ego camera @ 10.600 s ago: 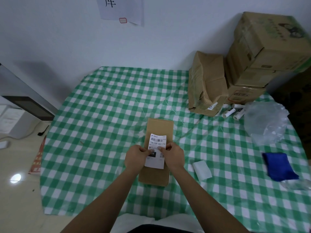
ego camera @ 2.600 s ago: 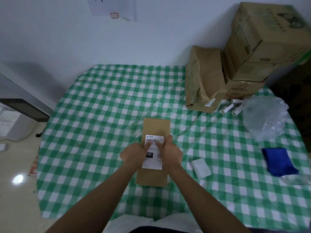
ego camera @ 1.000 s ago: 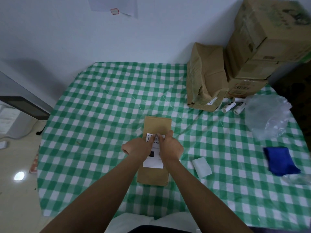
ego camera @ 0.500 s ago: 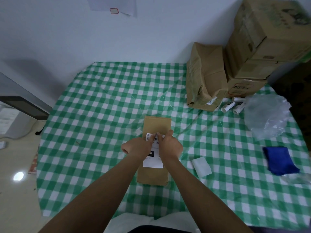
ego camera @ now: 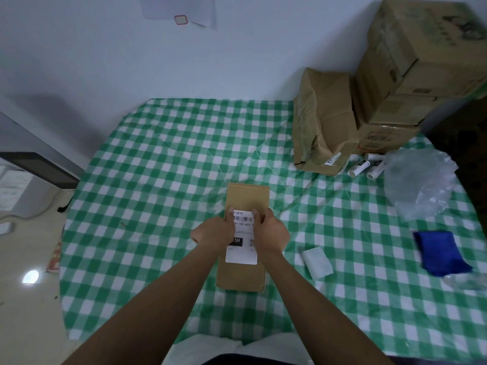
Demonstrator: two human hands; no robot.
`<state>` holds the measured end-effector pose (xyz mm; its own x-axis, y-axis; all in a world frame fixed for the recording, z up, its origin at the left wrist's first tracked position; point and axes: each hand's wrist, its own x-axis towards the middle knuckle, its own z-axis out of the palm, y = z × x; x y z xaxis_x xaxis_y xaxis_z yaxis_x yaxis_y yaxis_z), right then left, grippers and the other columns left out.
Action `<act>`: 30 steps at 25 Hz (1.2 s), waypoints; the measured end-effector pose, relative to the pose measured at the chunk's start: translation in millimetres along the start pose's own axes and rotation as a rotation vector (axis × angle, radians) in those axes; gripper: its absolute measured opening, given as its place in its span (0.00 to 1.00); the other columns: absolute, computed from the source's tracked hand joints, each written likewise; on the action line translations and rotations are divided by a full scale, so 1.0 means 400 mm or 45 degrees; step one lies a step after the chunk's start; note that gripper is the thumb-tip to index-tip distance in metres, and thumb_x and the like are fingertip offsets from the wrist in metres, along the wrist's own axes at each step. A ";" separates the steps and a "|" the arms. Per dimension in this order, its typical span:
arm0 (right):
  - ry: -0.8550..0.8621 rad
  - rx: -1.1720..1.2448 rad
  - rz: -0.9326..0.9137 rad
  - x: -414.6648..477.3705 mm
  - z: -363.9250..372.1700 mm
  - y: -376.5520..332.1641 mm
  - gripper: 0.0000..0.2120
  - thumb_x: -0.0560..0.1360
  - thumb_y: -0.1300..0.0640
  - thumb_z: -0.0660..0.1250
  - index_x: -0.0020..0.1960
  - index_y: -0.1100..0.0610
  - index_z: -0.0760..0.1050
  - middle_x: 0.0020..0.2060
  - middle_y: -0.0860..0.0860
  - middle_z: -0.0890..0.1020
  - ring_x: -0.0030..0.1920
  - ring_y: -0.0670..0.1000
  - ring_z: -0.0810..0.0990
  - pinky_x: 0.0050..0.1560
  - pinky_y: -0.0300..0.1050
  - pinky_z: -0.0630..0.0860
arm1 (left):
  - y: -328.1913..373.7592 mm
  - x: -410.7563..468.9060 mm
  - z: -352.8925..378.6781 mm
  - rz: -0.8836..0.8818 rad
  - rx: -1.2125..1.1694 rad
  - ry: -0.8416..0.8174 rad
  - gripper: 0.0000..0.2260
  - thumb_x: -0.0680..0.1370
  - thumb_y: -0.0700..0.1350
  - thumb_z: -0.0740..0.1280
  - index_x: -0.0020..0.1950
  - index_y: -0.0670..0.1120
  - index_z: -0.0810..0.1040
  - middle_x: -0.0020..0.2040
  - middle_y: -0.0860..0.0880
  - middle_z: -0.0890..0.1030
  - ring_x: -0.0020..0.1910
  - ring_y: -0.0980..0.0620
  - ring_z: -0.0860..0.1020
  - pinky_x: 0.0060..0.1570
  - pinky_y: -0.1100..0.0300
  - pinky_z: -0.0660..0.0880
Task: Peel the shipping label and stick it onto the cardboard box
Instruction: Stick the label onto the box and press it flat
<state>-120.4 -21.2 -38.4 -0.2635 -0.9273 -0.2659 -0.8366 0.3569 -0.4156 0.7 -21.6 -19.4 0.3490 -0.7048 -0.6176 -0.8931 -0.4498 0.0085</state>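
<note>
A flat brown cardboard box lies lengthwise on the green checked tablecloth in front of me. The white shipping label, with a barcode and a black block, lies flat on the box's top face. My left hand rests at the label's upper left, its thumb pressing the top left corner. My right hand mirrors it on the right, thumb on the top right corner. Both hands cover the label's side edges.
A white backing sheet lies right of the box. A blue cloth and a clear plastic bag sit at the right. White tubes, a brown parcel and stacked cartons stand at the back right.
My thumbs, which met at the middle of the label's top edge, have slid apart to its two upper corners. More of the barcode shows. The box has not moved.
</note>
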 end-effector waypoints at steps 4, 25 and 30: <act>0.044 0.246 0.105 -0.002 0.009 0.004 0.20 0.79 0.41 0.58 0.43 0.57 0.73 0.32 0.53 0.78 0.35 0.54 0.77 0.33 0.43 0.69 | -0.004 -0.003 -0.001 0.009 -0.007 0.013 0.37 0.79 0.67 0.37 0.42 0.43 0.77 0.37 0.45 0.78 0.40 0.48 0.76 0.42 0.55 0.69; -0.139 0.702 0.182 0.016 -0.005 0.035 0.24 0.70 0.42 0.73 0.30 0.55 0.63 0.25 0.47 0.69 0.28 0.46 0.67 0.29 0.40 0.64 | -0.051 0.033 0.023 0.226 -0.357 0.021 0.33 0.78 0.70 0.43 0.33 0.47 0.72 0.33 0.47 0.78 0.40 0.47 0.81 0.50 0.52 0.78; -0.145 0.787 0.160 0.024 -0.011 0.043 0.25 0.74 0.45 0.70 0.29 0.54 0.59 0.25 0.47 0.65 0.28 0.46 0.63 0.30 0.40 0.61 | -0.069 0.047 0.048 0.283 -0.462 0.024 0.33 0.76 0.72 0.48 0.29 0.46 0.71 0.31 0.48 0.78 0.34 0.48 0.79 0.48 0.50 0.80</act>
<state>-139.6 -24.6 -44.1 -0.2604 -0.8683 -0.4222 -0.3621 0.4932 -0.7910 26.5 -12.1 -46.3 0.1672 -0.8146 -0.5554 -0.7908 -0.4472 0.4179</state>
